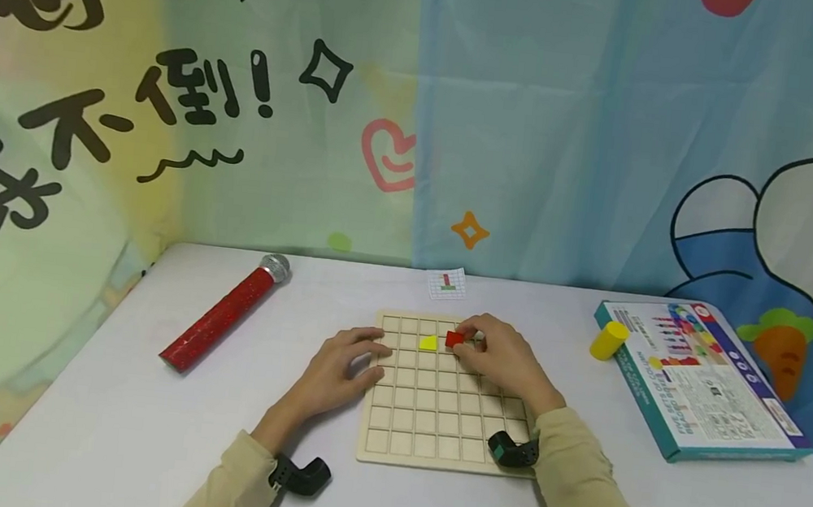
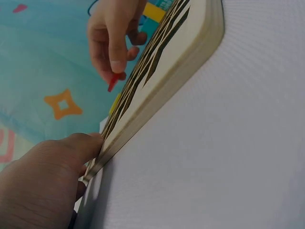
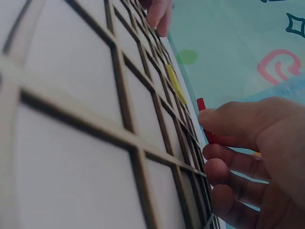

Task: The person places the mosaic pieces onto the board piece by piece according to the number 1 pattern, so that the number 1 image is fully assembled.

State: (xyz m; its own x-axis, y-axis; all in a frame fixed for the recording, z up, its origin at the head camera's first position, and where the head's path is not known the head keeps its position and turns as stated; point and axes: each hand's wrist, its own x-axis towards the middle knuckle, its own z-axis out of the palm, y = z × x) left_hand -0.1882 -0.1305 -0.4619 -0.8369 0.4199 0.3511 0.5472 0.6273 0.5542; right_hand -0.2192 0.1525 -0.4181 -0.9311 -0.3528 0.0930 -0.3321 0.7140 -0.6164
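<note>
A wooden grid board lies flat on the table. My right hand is over its far part and pinches a small red tile between thumb and finger. In the right wrist view the tile appears thin and tilted at the grid. Just left of it, a small yellow tile lies on the board. My left hand rests at the board's left edge with fingers spread and loosely bent. The left wrist view has its thumb touching that edge; its other fingers are mostly hidden.
Behind the board lies a small gridded card with a red and green figure. A red microphone is on the left. At right, a yellow cylinder is beside a flat printed box. A printed curtain hangs behind the table.
</note>
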